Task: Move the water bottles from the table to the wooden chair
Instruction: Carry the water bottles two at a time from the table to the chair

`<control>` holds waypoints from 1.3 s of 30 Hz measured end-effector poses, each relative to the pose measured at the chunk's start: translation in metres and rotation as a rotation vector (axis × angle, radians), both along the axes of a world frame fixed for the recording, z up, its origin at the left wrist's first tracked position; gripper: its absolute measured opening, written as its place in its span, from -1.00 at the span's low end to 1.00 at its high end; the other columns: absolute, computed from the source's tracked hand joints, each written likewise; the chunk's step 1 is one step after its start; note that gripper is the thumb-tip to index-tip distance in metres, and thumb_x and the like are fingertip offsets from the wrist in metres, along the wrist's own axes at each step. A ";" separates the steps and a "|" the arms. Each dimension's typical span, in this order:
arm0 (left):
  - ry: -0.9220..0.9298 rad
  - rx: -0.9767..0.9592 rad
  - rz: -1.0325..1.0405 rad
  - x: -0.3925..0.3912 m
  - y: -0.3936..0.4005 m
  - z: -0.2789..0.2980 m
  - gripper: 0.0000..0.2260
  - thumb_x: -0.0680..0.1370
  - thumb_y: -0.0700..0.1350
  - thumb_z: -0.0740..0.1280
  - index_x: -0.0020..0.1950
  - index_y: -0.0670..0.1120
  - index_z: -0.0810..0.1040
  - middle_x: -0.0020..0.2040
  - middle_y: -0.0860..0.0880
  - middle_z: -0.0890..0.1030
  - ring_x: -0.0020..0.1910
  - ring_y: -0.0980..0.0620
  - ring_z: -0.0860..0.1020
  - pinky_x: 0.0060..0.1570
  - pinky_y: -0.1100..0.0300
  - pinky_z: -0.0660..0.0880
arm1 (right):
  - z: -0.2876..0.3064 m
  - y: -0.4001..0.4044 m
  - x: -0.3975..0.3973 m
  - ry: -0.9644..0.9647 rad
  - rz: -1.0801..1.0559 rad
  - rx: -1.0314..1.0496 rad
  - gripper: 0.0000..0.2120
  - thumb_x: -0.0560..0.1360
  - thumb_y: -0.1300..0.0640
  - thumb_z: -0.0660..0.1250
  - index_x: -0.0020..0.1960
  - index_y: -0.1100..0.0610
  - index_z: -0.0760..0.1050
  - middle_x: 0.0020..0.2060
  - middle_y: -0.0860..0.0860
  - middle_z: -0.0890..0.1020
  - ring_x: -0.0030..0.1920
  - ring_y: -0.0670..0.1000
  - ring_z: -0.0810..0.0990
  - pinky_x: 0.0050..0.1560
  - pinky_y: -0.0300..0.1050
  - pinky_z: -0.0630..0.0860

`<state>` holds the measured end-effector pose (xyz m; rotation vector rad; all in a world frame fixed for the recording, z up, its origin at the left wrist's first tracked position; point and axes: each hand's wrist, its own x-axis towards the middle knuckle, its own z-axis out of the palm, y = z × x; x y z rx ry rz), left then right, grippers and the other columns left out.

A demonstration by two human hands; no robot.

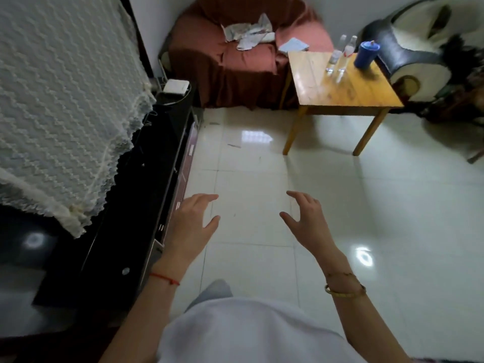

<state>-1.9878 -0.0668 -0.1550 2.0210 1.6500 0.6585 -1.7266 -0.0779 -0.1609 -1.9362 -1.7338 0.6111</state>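
Two clear water bottles [340, 55] stand side by side at the far edge of a small wooden table [337, 90] at the upper right. A blue bottle [365, 54] stands just right of them. My left hand [192, 218] and my right hand [307, 218] hover empty over the tiled floor, fingers loosely spread, well short of the table. No wooden chair is in view.
A red-covered armchair [235, 56] with crumpled cloths sits behind the table. A black-and-white chair [413, 53] stands at the far right. On the left runs a black cabinet [146, 179] beside a lace-covered piece [60, 100]. White floor tiles [366, 205] lie ahead.
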 end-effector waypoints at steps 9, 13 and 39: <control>0.046 0.000 -0.199 0.088 0.125 -0.006 -0.62 0.49 -0.12 0.38 0.30 -0.01 0.48 0.23 0.01 0.53 0.25 -0.01 0.45 0.27 -0.10 0.41 | -0.022 0.065 0.083 0.017 -0.212 -0.041 -0.52 0.48 0.10 0.39 0.37 0.10 0.38 0.29 0.05 0.48 0.34 0.10 0.36 0.28 -0.20 0.24; 0.038 0.011 -0.243 0.132 0.193 -0.008 -0.62 0.50 -0.12 0.38 0.31 -0.03 0.48 0.24 -0.01 0.53 0.25 -0.01 0.45 0.30 0.00 0.39 | -0.028 0.122 0.119 0.017 -0.260 -0.049 -0.51 0.49 0.07 0.38 0.38 0.10 0.36 0.32 0.04 0.46 0.35 0.07 0.35 0.31 -0.17 0.26; 0.058 0.024 -0.498 0.436 0.589 -0.005 -0.64 0.51 -0.09 0.37 0.31 0.00 0.47 0.25 0.01 0.53 0.26 0.01 0.45 0.26 0.01 0.43 | -0.032 0.463 0.391 0.065 -0.469 -0.045 -0.51 0.49 0.06 0.38 0.37 0.07 0.36 0.29 0.03 0.48 0.34 0.04 0.39 0.38 -0.05 0.34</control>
